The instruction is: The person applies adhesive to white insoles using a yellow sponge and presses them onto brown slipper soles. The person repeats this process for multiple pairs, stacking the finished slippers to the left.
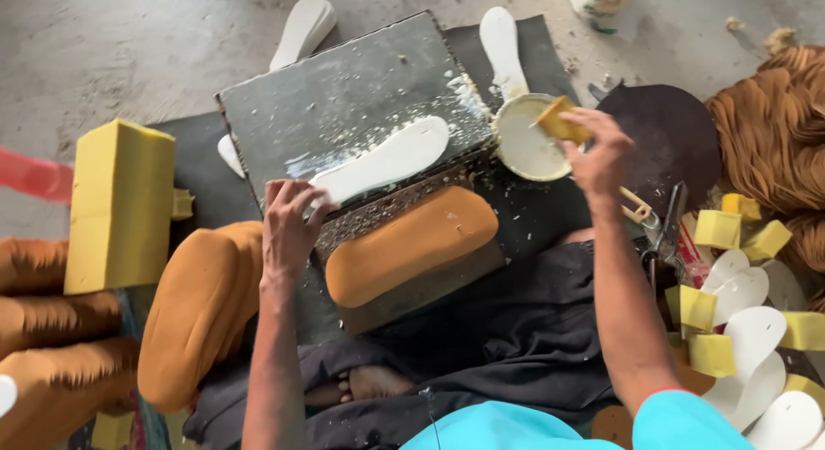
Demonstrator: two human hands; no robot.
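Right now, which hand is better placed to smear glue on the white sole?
Probably the right hand: it holds the yellow sponge over the glue bowl. The left hand is pressing down the white sole.

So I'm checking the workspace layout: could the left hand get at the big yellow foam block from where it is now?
Probably yes. The left hand rests on the white sole on the dark slab; the yellow foam block stands further to its left, with only tan pads low between them.

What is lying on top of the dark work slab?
A white sole cutout lies on the slab, its heel under the left hand, among white smears and crumbs. The slab's underside is hidden.
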